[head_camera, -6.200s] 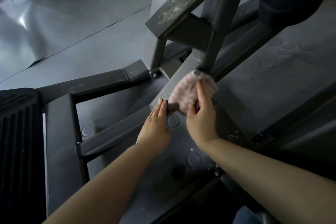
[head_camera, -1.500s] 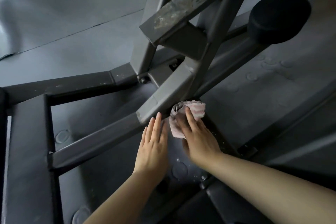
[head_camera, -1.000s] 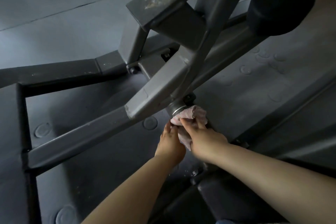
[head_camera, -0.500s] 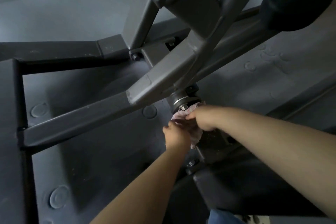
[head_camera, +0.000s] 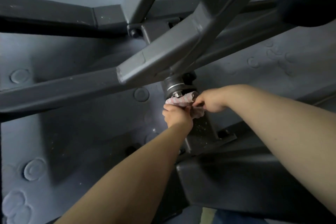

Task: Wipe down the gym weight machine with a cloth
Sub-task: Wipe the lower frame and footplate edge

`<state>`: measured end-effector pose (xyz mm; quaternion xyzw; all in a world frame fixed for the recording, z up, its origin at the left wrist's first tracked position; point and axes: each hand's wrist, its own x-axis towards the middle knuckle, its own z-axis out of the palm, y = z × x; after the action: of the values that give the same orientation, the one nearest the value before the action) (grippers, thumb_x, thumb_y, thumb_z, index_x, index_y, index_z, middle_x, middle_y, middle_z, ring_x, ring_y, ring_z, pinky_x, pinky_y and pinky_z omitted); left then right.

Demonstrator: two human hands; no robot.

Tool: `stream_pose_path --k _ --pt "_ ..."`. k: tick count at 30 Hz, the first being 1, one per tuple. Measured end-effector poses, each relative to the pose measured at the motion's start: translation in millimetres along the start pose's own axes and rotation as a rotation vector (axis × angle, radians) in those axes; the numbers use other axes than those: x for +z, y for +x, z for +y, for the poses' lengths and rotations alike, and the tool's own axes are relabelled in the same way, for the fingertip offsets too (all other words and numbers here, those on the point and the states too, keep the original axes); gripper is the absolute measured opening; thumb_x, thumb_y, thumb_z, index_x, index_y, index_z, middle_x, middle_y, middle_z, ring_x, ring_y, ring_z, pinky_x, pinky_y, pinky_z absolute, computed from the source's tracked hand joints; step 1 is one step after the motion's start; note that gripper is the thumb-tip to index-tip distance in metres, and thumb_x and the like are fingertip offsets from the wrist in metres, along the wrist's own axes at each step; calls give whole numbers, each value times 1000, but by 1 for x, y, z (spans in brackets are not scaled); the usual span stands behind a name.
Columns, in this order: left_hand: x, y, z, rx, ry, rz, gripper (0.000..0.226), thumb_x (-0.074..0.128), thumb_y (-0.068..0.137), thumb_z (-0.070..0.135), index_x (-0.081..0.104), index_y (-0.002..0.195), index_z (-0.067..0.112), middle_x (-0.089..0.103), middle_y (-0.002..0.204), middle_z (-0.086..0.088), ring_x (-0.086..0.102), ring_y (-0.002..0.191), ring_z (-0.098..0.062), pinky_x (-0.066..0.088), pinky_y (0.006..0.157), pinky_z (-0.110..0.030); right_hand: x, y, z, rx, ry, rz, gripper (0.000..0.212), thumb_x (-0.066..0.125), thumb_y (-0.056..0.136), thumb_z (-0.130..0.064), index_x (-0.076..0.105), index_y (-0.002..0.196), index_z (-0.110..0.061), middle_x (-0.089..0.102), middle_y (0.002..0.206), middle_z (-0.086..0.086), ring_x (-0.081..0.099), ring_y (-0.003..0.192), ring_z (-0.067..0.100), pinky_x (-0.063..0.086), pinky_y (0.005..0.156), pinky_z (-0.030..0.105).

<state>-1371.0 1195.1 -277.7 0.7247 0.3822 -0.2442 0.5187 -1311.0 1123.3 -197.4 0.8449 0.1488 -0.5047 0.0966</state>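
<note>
Under the sloping bar (head_camera: 163, 56), your left hand (head_camera: 175, 115) and right hand (head_camera: 211, 102) pinched the cloth (head_camera: 181, 100) against the pivot (head_camera: 173, 85); wiping it was in hand, and working round it seemingly came next.

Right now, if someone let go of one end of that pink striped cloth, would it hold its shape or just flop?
Probably flop: the cloth lies bunched and creased against the round pivot, following its curve. It looks thin and light, since the left hand and right hand hold it with fingertip pinches. It seems unlikely to slip, being soft fabric.
</note>
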Motion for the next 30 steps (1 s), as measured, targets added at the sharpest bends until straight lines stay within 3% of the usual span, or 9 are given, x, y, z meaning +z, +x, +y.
stream_pose_path --k 2,5,10,13,16,19,22,27,30 --pt "3 -6 -11 28 29 -13 63 58 91 32 24 136 4 32 138 -15 38 127 -33 35 99 -40 4 0 -3 1 -14 -14 44 42 100 -11 41 143 -16 46 140 10 49 120 25 40 94 27" --pt "6 -19 -28 44 128 -72 60 57 92 29 24 135 2 31 137 -16 40 125 -34 37 100 -41 12 8 -6 12 32 -93 35 47 95 -2 54 130 -1 57 101 12 53 79 21 41 62 23" --pt "5 -31 -50 -51 324 -197 58 50 93 44 34 133 5 43 137 -15 46 124 -33 38 103 -39 21 11 -10 63 72 -173 31 41 96 -1 59 121 1 50 70 7 52 78 24 46 82 34" --pt "1 -35 -59 -56 398 -251 57 44 95 49 40 133 6 47 135 -15 46 123 -32 37 100 -37 22 8 -13 48 114 -181 32 40 96 0 59 122 -4 50 71 6 50 66 21 47 91 36" --pt "0 -39 -53 -25 235 -84 62 48 94 44 32 140 6 32 142 -16 34 130 -32 32 104 -38 25 9 -10 40 126 -132 33 39 95 -1 60 121 -3 51 71 6 47 62 18 48 88 35" --pt "5 -52 -43 32 -91 47 58 55 94 26 25 142 10 23 144 -13 40 124 -29 33 102 -33 23 7 -8 19 108 -112 36 39 95 1 56 127 -5 50 77 8 47 66 20 45 65 26" --pt "20 -63 -41 122 -177 61 64 53 94 18 17 148 18 18 148 -5 38 127 -23 30 106 -28 18 1 -10 25 64 -45 39 44 96 0 49 134 -5 54 108 11 46 75 19 31 50 13" --pt "18 -28 -29 -15 -686 26 49 45 95 50 36 138 29 59 123 -7 61 106 -20 48 95 -35 16 1 -14 28 -67 57 41 48 95 -4 46 136 -10 52 133 12 48 94 23 22 43 11" --pt "5 -7 -32 151 -411 -139 50 49 96 34 30 142 29 54 124 -7 60 104 -21 50 94 -35 13 0 -13 16 -23 72 41 44 95 -2 47 135 -10 53 132 13 48 94 23 30 50 17"
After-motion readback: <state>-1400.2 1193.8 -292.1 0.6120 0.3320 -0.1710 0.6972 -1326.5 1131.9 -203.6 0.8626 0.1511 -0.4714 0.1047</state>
